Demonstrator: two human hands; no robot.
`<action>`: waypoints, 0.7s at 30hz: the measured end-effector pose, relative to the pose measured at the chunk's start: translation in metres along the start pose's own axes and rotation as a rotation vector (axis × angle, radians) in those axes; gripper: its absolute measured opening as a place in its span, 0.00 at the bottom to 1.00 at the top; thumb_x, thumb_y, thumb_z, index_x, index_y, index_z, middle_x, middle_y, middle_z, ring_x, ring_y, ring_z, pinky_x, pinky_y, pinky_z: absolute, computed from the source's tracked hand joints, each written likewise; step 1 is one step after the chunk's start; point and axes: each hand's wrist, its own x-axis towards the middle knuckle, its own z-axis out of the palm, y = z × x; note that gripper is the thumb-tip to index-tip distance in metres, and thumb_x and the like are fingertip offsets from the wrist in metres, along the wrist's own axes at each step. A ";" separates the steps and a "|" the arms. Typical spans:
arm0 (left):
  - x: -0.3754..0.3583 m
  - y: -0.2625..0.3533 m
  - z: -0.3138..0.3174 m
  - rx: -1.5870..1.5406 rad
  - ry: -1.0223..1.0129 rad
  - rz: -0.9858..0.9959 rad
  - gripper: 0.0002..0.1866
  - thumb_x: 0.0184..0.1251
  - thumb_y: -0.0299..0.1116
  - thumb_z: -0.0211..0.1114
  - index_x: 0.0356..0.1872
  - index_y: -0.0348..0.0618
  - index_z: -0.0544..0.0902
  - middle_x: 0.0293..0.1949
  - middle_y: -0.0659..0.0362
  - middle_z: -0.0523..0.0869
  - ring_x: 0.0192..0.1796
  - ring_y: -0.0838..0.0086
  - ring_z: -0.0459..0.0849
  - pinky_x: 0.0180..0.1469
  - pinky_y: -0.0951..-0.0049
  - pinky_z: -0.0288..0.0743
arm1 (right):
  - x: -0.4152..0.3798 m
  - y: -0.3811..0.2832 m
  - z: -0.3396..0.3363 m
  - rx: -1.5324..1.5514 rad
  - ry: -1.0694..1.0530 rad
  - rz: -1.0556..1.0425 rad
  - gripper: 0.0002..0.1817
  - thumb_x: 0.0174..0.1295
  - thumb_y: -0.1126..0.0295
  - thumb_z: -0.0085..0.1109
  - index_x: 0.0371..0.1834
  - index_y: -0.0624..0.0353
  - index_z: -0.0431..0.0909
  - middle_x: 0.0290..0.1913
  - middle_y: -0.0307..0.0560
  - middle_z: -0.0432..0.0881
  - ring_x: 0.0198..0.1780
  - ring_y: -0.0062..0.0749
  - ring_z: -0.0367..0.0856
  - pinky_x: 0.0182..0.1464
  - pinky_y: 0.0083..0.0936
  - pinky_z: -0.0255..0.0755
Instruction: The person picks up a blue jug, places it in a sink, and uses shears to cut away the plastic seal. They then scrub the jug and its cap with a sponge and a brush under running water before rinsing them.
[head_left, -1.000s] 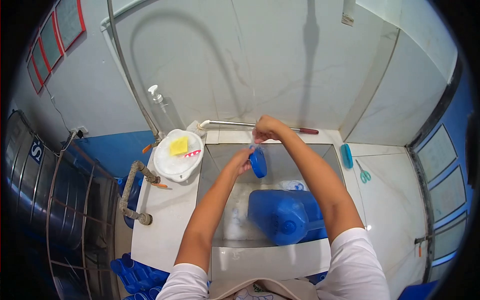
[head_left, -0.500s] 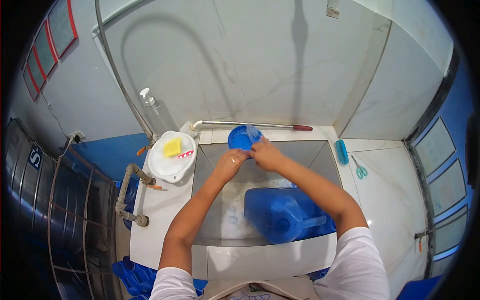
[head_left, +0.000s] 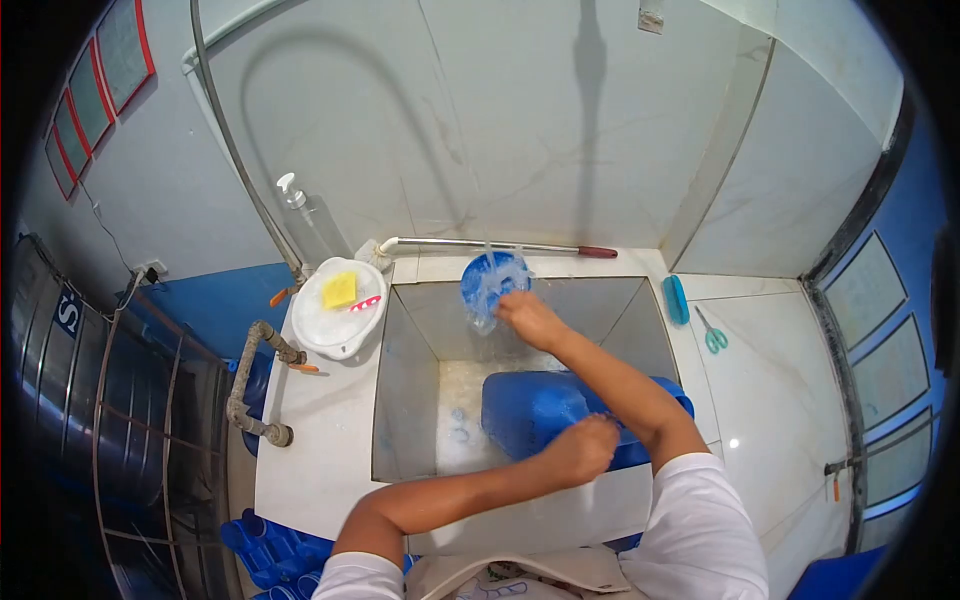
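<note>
My right hand (head_left: 530, 318) grips a round blue container (head_left: 483, 276) at the back of the sink (head_left: 408, 385), and water splashes over its rim. Lower down, my left hand (head_left: 582, 449) is closed at the top of a large blue jug (head_left: 522, 408), which lies in the sink; its fingers seem wrapped round the jug's handle. Wet suds show on the sink floor left of the jug.
On the left counter a white basin (head_left: 338, 335) holds a yellow sponge (head_left: 340, 290) and a red-and-white item. A pump bottle (head_left: 310, 215) and a metal pole (head_left: 500, 245) stand behind. To the right are a turquoise brush (head_left: 676, 299), scissors (head_left: 713, 338); pipes (head_left: 240, 390) at left.
My left hand has left the blue container and moved down to the jug. The container has tilted, with water now spilling from it, and the jug has shifted slightly.
</note>
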 end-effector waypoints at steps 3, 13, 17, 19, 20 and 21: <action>0.014 0.021 0.035 0.590 -0.392 -0.146 0.08 0.49 0.30 0.60 0.31 0.40 0.79 0.30 0.54 0.82 0.31 0.66 0.82 0.38 0.62 0.74 | 0.001 -0.006 -0.002 0.054 0.012 -0.052 0.09 0.51 0.75 0.49 0.35 0.60 0.78 0.36 0.46 0.74 0.42 0.40 0.72 0.44 0.34 0.66; -0.002 0.001 0.019 0.580 -0.344 -0.411 0.09 0.47 0.28 0.60 0.32 0.41 0.76 0.18 0.57 0.80 0.23 0.69 0.83 0.22 0.68 0.75 | 0.010 0.019 -0.018 0.218 0.003 0.192 0.13 0.55 0.73 0.49 0.42 0.64 0.79 0.41 0.56 0.77 0.45 0.50 0.74 0.48 0.41 0.68; -0.016 -0.030 -0.048 0.435 -0.349 -0.540 0.10 0.50 0.32 0.60 0.31 0.39 0.75 0.22 0.49 0.82 0.26 0.56 0.83 0.26 0.58 0.75 | -0.006 0.069 -0.050 0.766 0.170 0.998 0.30 0.57 0.57 0.57 0.60 0.62 0.68 0.49 0.57 0.77 0.48 0.38 0.77 0.49 0.30 0.71; -0.026 -0.040 -0.071 0.480 -0.304 -0.668 0.12 0.50 0.37 0.62 0.30 0.41 0.76 0.24 0.48 0.83 0.28 0.53 0.83 0.29 0.55 0.75 | -0.037 0.117 -0.038 0.896 0.343 1.047 0.26 0.58 0.59 0.59 0.57 0.62 0.68 0.43 0.51 0.78 0.42 0.33 0.76 0.46 0.31 0.72; -0.031 -0.044 -0.080 0.518 -0.264 -0.723 0.13 0.48 0.40 0.64 0.31 0.42 0.77 0.23 0.48 0.83 0.28 0.53 0.83 0.29 0.55 0.75 | -0.048 0.119 -0.057 1.087 0.470 1.157 0.20 0.60 0.64 0.57 0.53 0.60 0.70 0.41 0.47 0.77 0.42 0.32 0.76 0.45 0.31 0.73; -0.032 -0.045 -0.089 0.526 -0.257 -0.730 0.13 0.48 0.40 0.64 0.31 0.42 0.77 0.23 0.48 0.83 0.28 0.53 0.83 0.29 0.55 0.75 | -0.062 0.128 -0.070 1.279 0.499 1.128 0.18 0.61 0.65 0.55 0.52 0.60 0.70 0.41 0.46 0.78 0.41 0.32 0.76 0.44 0.31 0.73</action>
